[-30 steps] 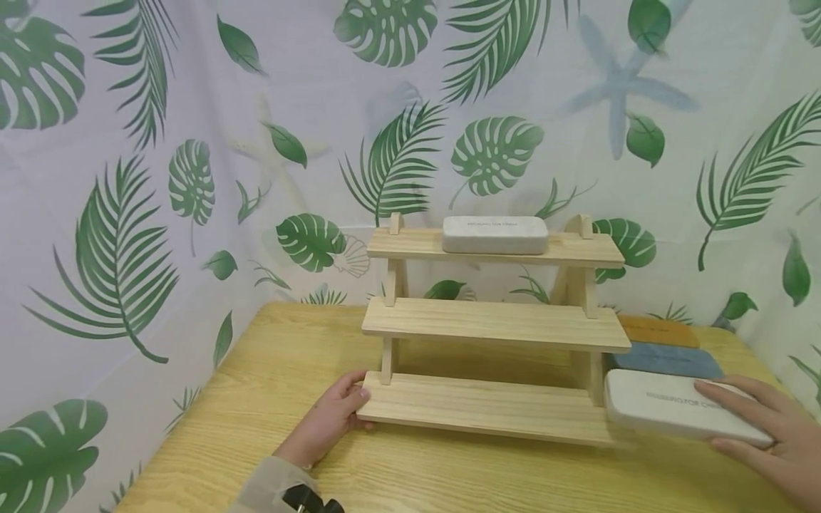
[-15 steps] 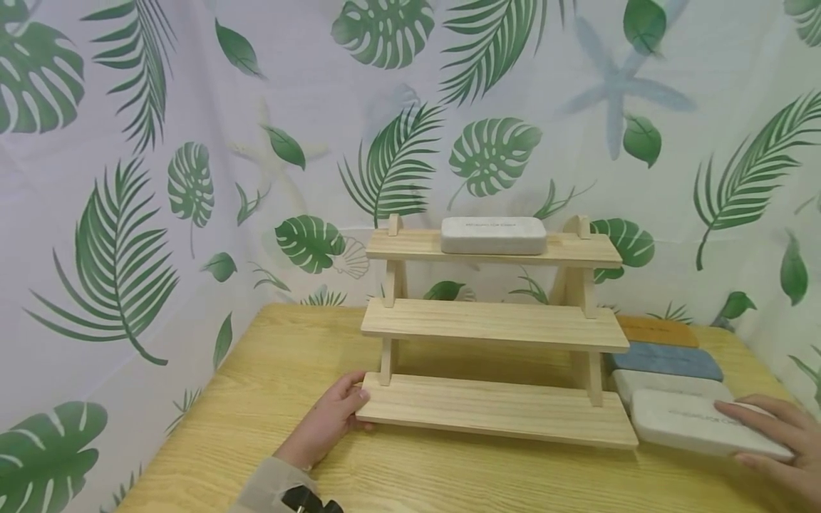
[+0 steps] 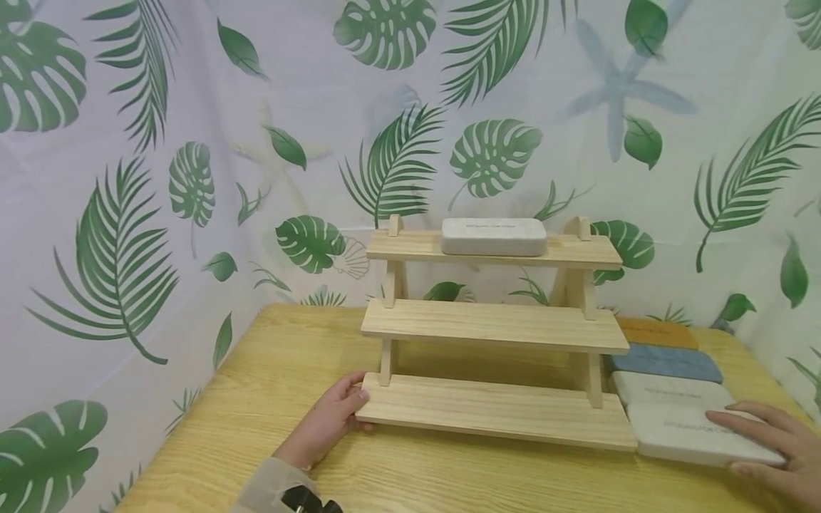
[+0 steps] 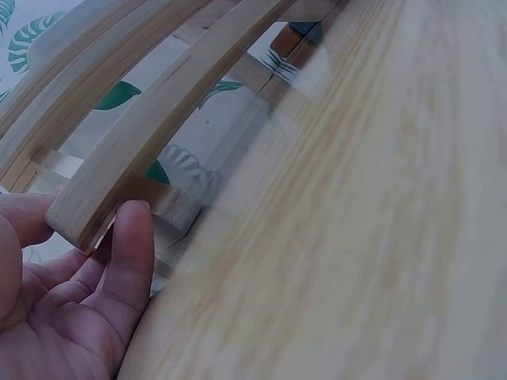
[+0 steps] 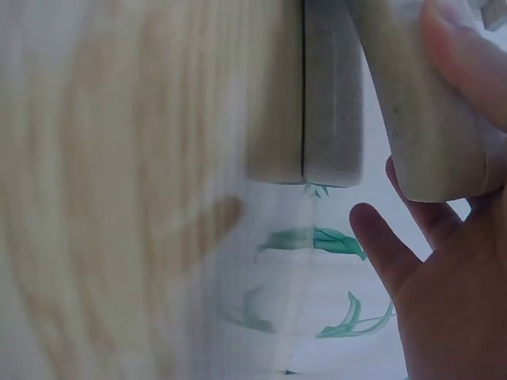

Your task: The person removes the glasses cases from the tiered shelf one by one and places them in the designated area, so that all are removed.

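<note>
A three-tier wooden display shelf stands on the table. Its lowest board's left end is pinched by my left hand, thumb above and fingers underneath. At the right of the shelf, my right hand holds the right end of a white oblong case with faint lettering. In the right wrist view, my right thumb and fingers lie on opposite sides of this case. Directly behind it lies another off-white case. A similar white case rests on the top board.
Behind the off-white cases, a blue case and an orange case lie in a row, close to the shelf's right side. A leaf-printed curtain hangs behind the wooden table and along its sides.
My right hand has carried the white case rightward and toward me, then slightly back left, down in front of the row. The off-white case behind it has come into view. My left hand stays put.
</note>
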`<state>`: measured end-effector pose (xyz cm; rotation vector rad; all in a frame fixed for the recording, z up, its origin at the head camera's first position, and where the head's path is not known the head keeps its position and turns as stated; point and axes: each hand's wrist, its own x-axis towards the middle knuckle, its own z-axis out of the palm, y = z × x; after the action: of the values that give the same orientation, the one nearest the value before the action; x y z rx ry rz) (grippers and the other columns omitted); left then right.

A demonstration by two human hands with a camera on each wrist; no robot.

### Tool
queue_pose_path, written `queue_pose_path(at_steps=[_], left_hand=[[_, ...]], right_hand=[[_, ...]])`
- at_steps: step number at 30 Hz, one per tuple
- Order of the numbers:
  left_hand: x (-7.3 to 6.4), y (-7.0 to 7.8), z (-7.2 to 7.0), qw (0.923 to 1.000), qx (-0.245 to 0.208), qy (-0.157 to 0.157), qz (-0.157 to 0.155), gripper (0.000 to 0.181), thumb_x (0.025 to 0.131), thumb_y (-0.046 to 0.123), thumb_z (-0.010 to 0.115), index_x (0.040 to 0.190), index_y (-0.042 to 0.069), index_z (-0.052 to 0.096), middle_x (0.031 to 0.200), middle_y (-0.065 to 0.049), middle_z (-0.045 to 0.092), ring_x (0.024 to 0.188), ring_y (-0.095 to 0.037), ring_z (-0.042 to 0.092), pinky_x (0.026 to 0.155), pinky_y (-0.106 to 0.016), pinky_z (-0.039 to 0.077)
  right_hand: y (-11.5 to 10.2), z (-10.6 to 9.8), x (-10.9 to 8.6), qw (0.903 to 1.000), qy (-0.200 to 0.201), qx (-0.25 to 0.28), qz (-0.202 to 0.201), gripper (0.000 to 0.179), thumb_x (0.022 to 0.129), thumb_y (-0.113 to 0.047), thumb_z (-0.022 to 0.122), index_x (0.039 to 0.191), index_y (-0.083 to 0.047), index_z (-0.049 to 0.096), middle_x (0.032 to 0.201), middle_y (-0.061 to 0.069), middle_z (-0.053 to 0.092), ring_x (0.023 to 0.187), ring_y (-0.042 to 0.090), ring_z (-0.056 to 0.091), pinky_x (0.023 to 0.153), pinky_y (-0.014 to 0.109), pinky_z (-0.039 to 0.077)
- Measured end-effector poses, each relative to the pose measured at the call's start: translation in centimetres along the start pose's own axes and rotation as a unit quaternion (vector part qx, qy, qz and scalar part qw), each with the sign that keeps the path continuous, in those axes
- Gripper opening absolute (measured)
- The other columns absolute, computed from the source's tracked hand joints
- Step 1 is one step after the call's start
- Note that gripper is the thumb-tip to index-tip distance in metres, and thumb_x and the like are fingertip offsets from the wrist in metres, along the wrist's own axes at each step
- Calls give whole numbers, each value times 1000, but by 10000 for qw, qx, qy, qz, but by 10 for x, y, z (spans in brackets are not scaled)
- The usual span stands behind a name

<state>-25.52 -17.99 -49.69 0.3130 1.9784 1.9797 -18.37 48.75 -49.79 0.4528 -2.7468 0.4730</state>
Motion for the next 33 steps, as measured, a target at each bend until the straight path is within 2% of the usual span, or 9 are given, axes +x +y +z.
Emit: queue_pose_path(at_steps=[2,3,6,8,11,14,22,27,33], left_hand=[[0,0,0,10000,2,13,14,62,110,28,48,158,1,21,135,-22,52,111,-30,62,85,-42,57],[0,0,0,10000,1,15,15,61,110,28,48,158,1,22,135,-22,52,111,-30,62,86,-42,57],[0,-1,0,10000,14,8,20,61,110,28,48,158,1,22,136,-22,52,112,-31,62,86,-42,57],[-1,0,0,10000,29,5,23,61,110,28,48,158,1,22,135,-22,52,112,-31,62,86,-42,57],[-1,1,1,10000,57,-5,23,62,110,28,47,158,0,21,134,-22,52,111,-30,62,86,-42,57],[-2,2,1,10000,73,6,21,62,110,28,47,158,0,20,133,-22,53,110,-30,62,85,-42,57],[-2,2,0,9999,122,-6,8,61,110,30,47,158,2,23,133,-22,53,109,-30,62,84,-41,57],[0,0,-1,9999,153,-2,23,62,110,32,48,158,2,22,134,-22,52,111,-31,61,85,-42,57],[1,-2,0,9999,135,-11,25,62,109,32,49,157,2,24,133,-22,52,111,-31,61,85,-43,57]], right_hand=[[-1,2,1,9998,-178,-32,30,70,76,-31,90,140,-30,62,130,8,44,116,29,38,103,58,31],[-1,3,3,9997,-222,-63,-2,69,75,-32,90,139,-30,63,129,8,46,116,27,39,93,63,36],[-4,2,7,9986,-220,-422,-211,68,71,-36,91,134,-31,66,124,3,53,110,9,44,80,56,48],[-7,0,9,9974,-275,-577,-322,69,68,-38,92,132,-29,68,121,3,58,108,7,49,76,54,52],[-11,-5,14,9957,-714,-548,-211,71,70,-41,89,135,-23,66,124,15,60,111,31,57,80,60,51],[-13,-8,17,9923,-1122,-525,8,72,72,-41,88,136,-16,65,129,24,57,112,50,54,82,67,47],[-16,-7,16,9933,-980,-597,-157,70,67,-28,92,132,-15,68,128,24,57,110,49,54,81,65,49],[-20,-9,20,9851,-1564,-573,436,73,74,-32,88,139,-11,63,135,30,52,116,53,49,85,68,45],[-25,-11,21,9806,-1742,-573,687,73,78,-34,85,141,-7,59,137,31,50,118,55,47,86,70,43]])
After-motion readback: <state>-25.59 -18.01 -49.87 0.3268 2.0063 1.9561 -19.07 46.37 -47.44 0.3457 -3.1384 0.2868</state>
